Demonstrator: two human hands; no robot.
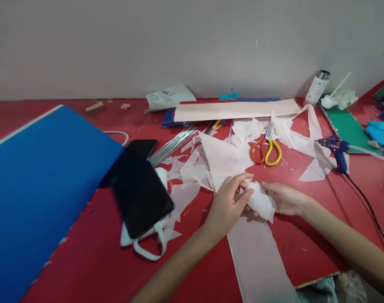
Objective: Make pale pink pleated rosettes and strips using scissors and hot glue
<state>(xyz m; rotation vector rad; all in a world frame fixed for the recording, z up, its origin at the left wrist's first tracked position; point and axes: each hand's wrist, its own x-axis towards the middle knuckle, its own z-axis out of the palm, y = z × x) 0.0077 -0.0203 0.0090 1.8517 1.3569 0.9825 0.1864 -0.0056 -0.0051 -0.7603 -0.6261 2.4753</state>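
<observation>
Between my two hands is a small piece of thin white paper (261, 201), folded or layered, with uneven edges. My left hand (231, 202) pinches its left side between thumb and fingers. On the opposite side, my right hand (283, 198) grips the same paper, its fingers partly hidden behind it. Under the hands a long pale strip of paper (258, 256) runs down to the front edge of the red table. Just beyond lie scissors (274, 153) with one orange and one yellow handle, their blades pointing away among white paper scraps (194, 166).
A blue glue gun (338, 153) with a black cord lies at the right. A blue board (46, 185) covers the left side, beside a black phone (141, 198) and a white cable (149, 254). Metal wires (176, 143), a cream paper strip (236, 110) and a bottle (318, 88) are farther back.
</observation>
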